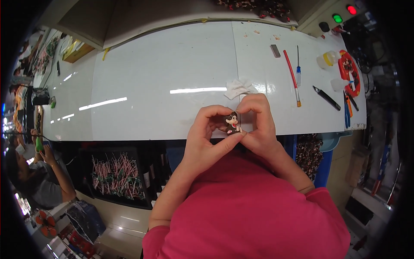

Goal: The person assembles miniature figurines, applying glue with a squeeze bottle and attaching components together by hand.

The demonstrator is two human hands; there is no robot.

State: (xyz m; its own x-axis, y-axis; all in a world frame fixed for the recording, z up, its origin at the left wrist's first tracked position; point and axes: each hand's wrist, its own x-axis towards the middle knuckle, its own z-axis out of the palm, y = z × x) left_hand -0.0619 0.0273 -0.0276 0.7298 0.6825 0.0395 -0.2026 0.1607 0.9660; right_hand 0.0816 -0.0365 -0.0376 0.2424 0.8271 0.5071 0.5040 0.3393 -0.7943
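Note:
Between my two hands is a small brown monkey figurine [233, 122] with a pale face and a bit of red on its front. My left hand [208, 131] curls round its left side, the thumb along its base. At its right side, the fingers and thumb of my right hand [260, 125] meet the figurine at top and bottom. Both hands are closed on it just above the table's near edge. A crumpled white tissue [239, 88] lies on the table right behind my hands.
The white table [164, 56] bears a red-handled brush [291, 73], a blue-handled screwdriver [298, 73], a black craft knife [326, 97], a grey block [275, 51], a bottle [328, 59] and a red tray [350, 71]. Bins of parts [116, 175] stand below. Another person [47, 181] works at far left.

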